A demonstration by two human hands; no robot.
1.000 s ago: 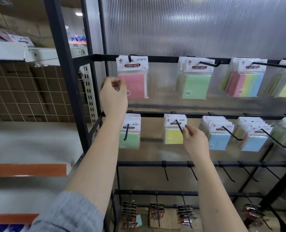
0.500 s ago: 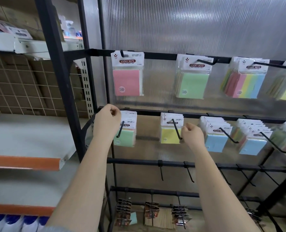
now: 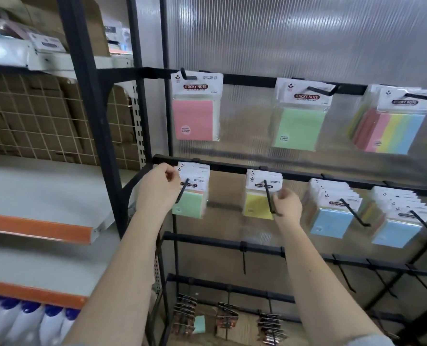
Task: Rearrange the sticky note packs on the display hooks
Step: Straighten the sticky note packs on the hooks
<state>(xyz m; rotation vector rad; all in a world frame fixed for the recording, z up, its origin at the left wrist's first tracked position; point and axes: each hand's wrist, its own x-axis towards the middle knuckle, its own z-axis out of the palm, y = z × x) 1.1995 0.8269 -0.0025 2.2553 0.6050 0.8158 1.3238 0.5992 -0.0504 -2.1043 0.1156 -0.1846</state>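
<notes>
**Both hands at the middle rail as green and yellow packs wait on their hooks**

The green sticky note packs hang on the leftmost hook of the middle rail, and your left hand sits just at their 9 o'clock, fingers curled with the tips pinching the left edge of the front pack's white header card. The hook's long axis runs from the rail out and down toward you, its tip pointing to about 7 o'clock in the head view, so any pack leaving it has to slide along that line, toward your wrist rather than sideways.

One hook to the right, the yellow sticky note packs hang the same way. Your right hand is at their 3 o'clock, fingers curled close by the upturned tip of their hook; whether it grips the tip or only touches it cannot be told from here.

Your left hand is plainly the nearer to the green stack, your right to the yellow. Farther along the rail at 3 o'clock hang fuller stacks of blue packs. On the top rail, at 12 o'clock, hang a pink pack, a light green pack and a multicolour pack.
</notes>
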